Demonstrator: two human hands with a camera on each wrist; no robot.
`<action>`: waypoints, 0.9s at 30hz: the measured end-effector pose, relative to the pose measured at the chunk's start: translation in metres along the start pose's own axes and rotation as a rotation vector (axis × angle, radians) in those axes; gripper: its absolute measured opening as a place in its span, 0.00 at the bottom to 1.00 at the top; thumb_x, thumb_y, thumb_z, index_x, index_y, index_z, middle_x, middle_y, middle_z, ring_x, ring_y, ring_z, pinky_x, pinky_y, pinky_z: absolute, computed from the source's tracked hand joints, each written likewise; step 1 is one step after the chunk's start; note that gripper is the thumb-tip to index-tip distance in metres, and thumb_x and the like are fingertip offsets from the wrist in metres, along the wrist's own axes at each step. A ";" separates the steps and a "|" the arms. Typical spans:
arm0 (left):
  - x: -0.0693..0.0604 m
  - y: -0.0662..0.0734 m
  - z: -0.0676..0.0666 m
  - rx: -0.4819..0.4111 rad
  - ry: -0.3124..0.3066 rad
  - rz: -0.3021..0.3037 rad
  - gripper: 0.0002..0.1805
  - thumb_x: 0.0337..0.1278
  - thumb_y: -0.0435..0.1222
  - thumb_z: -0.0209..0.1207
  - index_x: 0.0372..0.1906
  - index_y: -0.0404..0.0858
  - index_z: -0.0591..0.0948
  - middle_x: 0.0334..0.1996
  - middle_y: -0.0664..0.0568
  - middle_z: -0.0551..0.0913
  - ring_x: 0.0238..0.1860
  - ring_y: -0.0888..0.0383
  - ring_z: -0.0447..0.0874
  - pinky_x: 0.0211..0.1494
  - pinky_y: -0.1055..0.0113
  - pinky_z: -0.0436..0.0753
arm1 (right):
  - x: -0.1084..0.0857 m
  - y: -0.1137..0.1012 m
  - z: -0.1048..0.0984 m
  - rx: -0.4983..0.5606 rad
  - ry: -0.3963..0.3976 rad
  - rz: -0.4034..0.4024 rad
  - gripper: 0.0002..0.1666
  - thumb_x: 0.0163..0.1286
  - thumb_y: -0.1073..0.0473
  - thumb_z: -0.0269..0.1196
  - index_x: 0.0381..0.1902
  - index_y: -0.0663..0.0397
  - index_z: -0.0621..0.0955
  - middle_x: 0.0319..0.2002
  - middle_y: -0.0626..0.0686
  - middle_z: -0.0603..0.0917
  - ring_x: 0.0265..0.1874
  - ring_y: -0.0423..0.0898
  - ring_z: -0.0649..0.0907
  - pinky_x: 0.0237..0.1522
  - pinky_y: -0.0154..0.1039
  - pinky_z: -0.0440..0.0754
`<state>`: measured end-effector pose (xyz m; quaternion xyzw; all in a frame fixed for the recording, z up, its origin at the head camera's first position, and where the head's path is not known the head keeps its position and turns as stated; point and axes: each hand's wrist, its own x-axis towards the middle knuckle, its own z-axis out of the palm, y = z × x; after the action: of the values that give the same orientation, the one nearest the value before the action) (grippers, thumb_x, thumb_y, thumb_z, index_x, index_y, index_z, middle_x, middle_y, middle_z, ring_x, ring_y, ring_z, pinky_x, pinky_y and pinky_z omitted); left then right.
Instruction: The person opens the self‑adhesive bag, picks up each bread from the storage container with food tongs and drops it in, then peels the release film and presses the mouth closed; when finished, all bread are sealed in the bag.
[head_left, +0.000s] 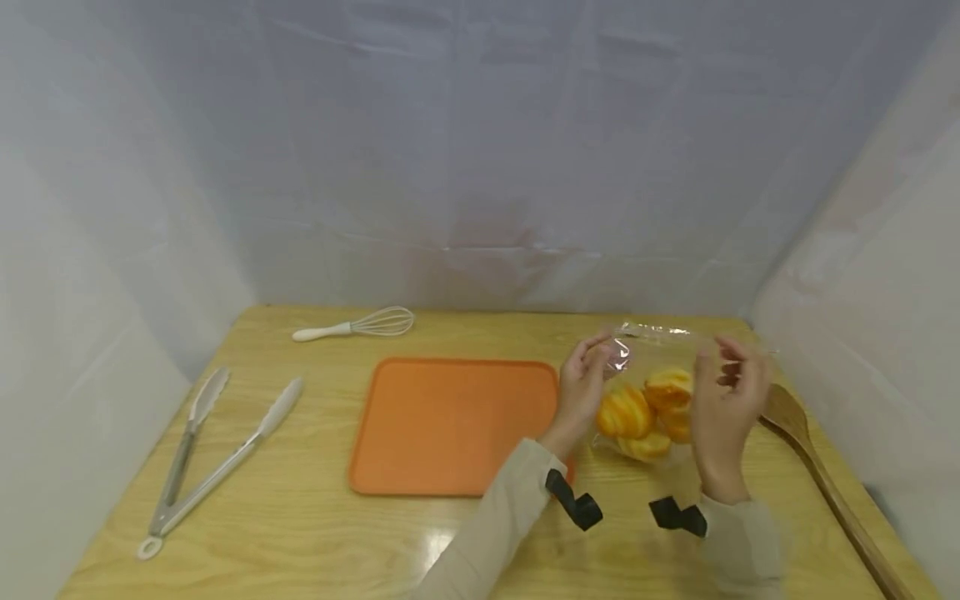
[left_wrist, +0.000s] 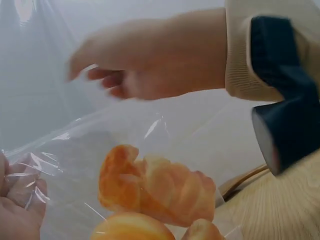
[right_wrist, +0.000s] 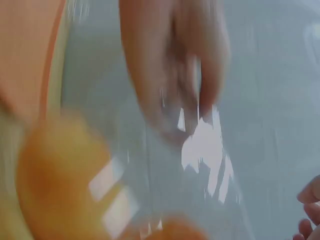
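A clear plastic bag holding several golden bread rolls is at the right of the table in the head view. My left hand pinches the bag's upper left edge between thumb and fingers. By the bag's right side is my right hand, its fingers loosely bent. In the left wrist view the right hand is blurred and appears above the bag's edge, with no plastic visible between its fingers. The rolls show through the film below it.
An orange tray lies left of the bag. A white whisk rests near the table's back edge. Metal tongs lie spread at the left. A wooden spoon lies along the right edge. Pale sheeting hangs around the table.
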<state>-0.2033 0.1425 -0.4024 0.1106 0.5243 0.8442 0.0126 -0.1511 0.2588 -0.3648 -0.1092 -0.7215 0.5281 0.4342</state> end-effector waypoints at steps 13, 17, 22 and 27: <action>-0.007 0.013 -0.001 -0.135 -0.056 -0.023 0.18 0.70 0.25 0.47 0.60 0.20 0.72 0.59 0.27 0.75 0.42 0.72 0.81 0.50 0.76 0.81 | -0.025 -0.015 0.049 0.037 -0.284 0.128 0.16 0.70 0.63 0.61 0.54 0.64 0.82 0.40 0.40 0.71 0.32 0.33 0.70 0.35 0.23 0.69; -0.008 0.013 -0.002 -0.118 -0.063 -0.015 0.18 0.70 0.25 0.48 0.59 0.19 0.72 0.57 0.26 0.76 0.42 0.73 0.81 0.50 0.76 0.81 | -0.023 -0.017 0.051 0.059 -0.278 0.174 0.17 0.70 0.61 0.61 0.53 0.64 0.82 0.39 0.40 0.71 0.33 0.34 0.70 0.36 0.23 0.70; -0.008 0.012 -0.002 -0.095 -0.065 -0.005 0.18 0.69 0.25 0.48 0.59 0.20 0.73 0.56 0.25 0.77 0.42 0.72 0.81 0.52 0.73 0.82 | -0.023 -0.021 0.052 0.093 -0.261 0.204 0.17 0.70 0.59 0.61 0.51 0.65 0.83 0.38 0.39 0.71 0.31 0.35 0.70 0.34 0.23 0.70; -0.009 0.012 -0.002 -0.072 -0.058 -0.005 0.18 0.68 0.24 0.48 0.58 0.19 0.72 0.55 0.25 0.77 0.42 0.71 0.80 0.53 0.72 0.82 | -0.023 -0.021 0.054 0.106 -0.246 0.203 0.16 0.70 0.60 0.61 0.50 0.67 0.83 0.37 0.39 0.72 0.31 0.35 0.70 0.34 0.22 0.71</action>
<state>-0.1938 0.1342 -0.3941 0.1334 0.4934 0.8589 0.0338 -0.1709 0.1997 -0.3624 -0.0931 -0.7257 0.6159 0.2922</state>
